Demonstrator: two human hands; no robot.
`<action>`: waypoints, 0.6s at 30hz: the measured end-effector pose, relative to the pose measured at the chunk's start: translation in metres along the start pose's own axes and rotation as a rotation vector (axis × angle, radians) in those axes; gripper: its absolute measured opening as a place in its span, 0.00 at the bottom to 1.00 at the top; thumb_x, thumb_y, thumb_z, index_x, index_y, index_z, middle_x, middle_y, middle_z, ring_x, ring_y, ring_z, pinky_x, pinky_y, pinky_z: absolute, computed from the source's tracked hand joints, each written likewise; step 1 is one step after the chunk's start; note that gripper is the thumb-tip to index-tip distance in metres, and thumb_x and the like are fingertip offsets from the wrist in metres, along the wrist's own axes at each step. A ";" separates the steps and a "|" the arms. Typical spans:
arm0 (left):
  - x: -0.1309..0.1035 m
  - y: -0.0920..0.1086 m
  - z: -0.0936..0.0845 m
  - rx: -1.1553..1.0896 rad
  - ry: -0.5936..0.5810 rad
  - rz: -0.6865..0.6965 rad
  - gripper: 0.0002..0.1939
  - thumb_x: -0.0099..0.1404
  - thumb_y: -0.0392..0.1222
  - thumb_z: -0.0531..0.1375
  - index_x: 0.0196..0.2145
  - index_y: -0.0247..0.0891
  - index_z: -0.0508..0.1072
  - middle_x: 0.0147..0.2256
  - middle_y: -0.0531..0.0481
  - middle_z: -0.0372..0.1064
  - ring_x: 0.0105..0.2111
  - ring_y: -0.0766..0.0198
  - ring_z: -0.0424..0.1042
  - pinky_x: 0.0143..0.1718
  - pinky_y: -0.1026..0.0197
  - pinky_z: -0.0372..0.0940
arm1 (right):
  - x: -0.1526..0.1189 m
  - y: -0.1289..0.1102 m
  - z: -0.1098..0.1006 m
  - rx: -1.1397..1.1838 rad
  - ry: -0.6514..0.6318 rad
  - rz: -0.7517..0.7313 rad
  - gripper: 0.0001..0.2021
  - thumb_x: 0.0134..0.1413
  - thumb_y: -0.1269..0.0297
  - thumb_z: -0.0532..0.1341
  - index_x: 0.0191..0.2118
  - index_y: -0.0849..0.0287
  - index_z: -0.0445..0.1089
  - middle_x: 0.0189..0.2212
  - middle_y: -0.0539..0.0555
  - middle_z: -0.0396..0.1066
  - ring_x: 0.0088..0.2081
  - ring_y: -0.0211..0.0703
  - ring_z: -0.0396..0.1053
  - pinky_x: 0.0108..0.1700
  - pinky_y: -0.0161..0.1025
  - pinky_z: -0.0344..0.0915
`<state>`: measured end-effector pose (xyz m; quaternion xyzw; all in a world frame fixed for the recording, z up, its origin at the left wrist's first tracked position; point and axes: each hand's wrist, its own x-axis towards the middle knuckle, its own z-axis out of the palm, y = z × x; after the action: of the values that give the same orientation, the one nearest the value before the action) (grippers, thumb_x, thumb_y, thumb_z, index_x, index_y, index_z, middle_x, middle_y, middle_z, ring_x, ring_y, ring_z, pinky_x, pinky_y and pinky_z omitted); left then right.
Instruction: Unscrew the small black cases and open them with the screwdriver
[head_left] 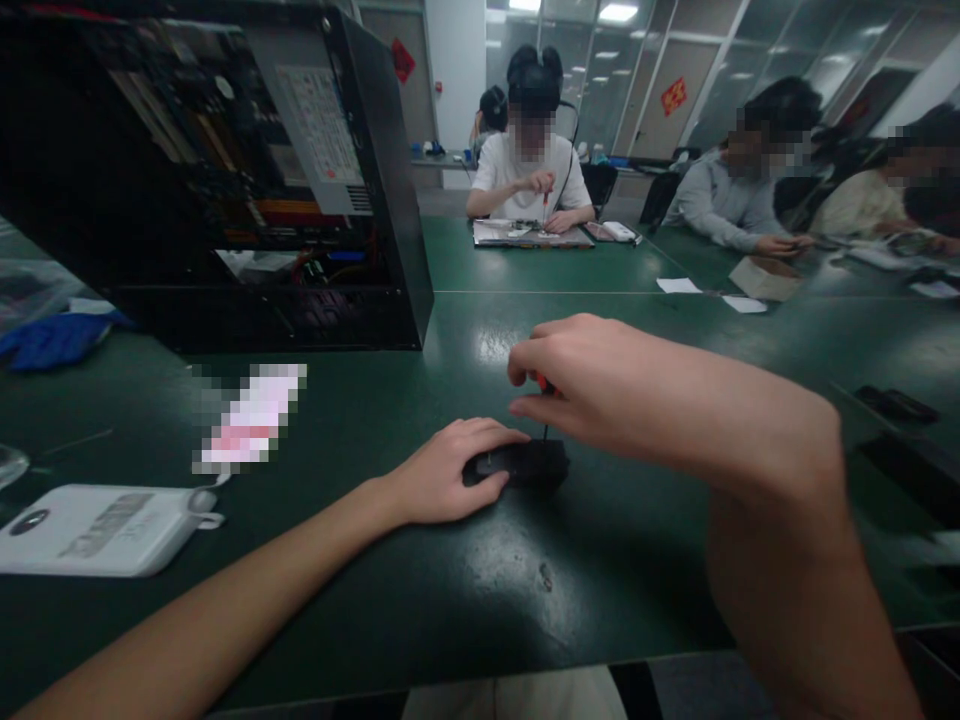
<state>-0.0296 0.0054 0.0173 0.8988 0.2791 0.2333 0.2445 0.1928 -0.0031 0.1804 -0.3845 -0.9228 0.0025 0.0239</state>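
On the green table in front of me lies a small black device [536, 465], long and low like a computer mouse; its exact kind is hard to make out. My left hand [454, 470] is closed around its left end, with the thumb on the near side and the fingers over the far side. Above it, my right hand [574, 370] grips a screwdriver [546, 385] with a red and black handle, mostly hidden by the fingers. The thin shaft points straight down, and its tip meets the top of the device.
A computer case [382, 200] with its side off stands at the back left. Nearer are a white power bank [105, 530], a blurred-out phone [255, 415] and a blue glove [60, 340]. Across the table a person [532, 170] works with a screwdriver; an open box [765, 278] sits right.
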 end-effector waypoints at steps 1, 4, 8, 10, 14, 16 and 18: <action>0.000 0.000 0.000 -0.004 -0.004 0.002 0.24 0.69 0.40 0.61 0.62 0.43 0.69 0.58 0.44 0.73 0.58 0.50 0.72 0.61 0.45 0.64 | 0.001 0.001 0.001 -0.025 0.006 0.030 0.09 0.66 0.63 0.60 0.40 0.61 0.78 0.33 0.55 0.74 0.33 0.42 0.69 0.35 0.38 0.57; 0.001 0.001 -0.001 -0.012 -0.013 0.002 0.23 0.69 0.39 0.61 0.61 0.43 0.69 0.58 0.45 0.73 0.57 0.50 0.72 0.61 0.46 0.65 | 0.000 0.003 -0.001 0.000 -0.019 -0.003 0.09 0.63 0.71 0.59 0.42 0.59 0.78 0.36 0.55 0.75 0.36 0.42 0.70 0.38 0.38 0.59; 0.001 0.001 -0.001 -0.008 -0.006 0.000 0.23 0.68 0.39 0.61 0.61 0.44 0.70 0.57 0.45 0.74 0.57 0.50 0.72 0.60 0.46 0.65 | -0.005 0.001 -0.006 0.054 -0.055 -0.098 0.12 0.58 0.76 0.60 0.44 0.57 0.78 0.43 0.54 0.75 0.40 0.41 0.70 0.40 0.36 0.60; 0.001 0.001 -0.001 -0.009 0.001 -0.001 0.23 0.68 0.39 0.61 0.61 0.43 0.70 0.57 0.45 0.74 0.57 0.50 0.72 0.60 0.46 0.65 | -0.004 0.001 -0.006 0.008 -0.041 -0.042 0.08 0.61 0.71 0.61 0.40 0.59 0.78 0.38 0.55 0.75 0.37 0.42 0.69 0.38 0.38 0.59; 0.000 0.000 0.000 -0.009 -0.002 0.003 0.23 0.69 0.40 0.60 0.61 0.43 0.70 0.57 0.44 0.74 0.57 0.50 0.73 0.60 0.46 0.66 | -0.002 0.003 -0.006 0.003 -0.025 -0.006 0.09 0.64 0.70 0.59 0.39 0.60 0.79 0.35 0.56 0.76 0.36 0.43 0.70 0.39 0.38 0.60; 0.000 0.000 0.000 -0.001 -0.007 0.002 0.23 0.69 0.40 0.61 0.61 0.43 0.70 0.58 0.44 0.74 0.57 0.50 0.72 0.60 0.46 0.65 | -0.004 0.005 -0.006 0.044 -0.023 -0.065 0.12 0.60 0.75 0.59 0.43 0.57 0.79 0.41 0.55 0.77 0.40 0.42 0.71 0.41 0.37 0.61; 0.000 0.000 -0.001 0.005 -0.010 0.002 0.24 0.69 0.40 0.61 0.62 0.43 0.70 0.58 0.45 0.73 0.58 0.50 0.72 0.61 0.46 0.64 | -0.005 0.007 -0.007 0.058 -0.021 -0.096 0.14 0.59 0.75 0.60 0.45 0.56 0.79 0.44 0.55 0.77 0.43 0.43 0.72 0.43 0.36 0.62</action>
<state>-0.0299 0.0055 0.0178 0.9010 0.2774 0.2281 0.2434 0.2014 -0.0018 0.1875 -0.3387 -0.9400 0.0323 0.0253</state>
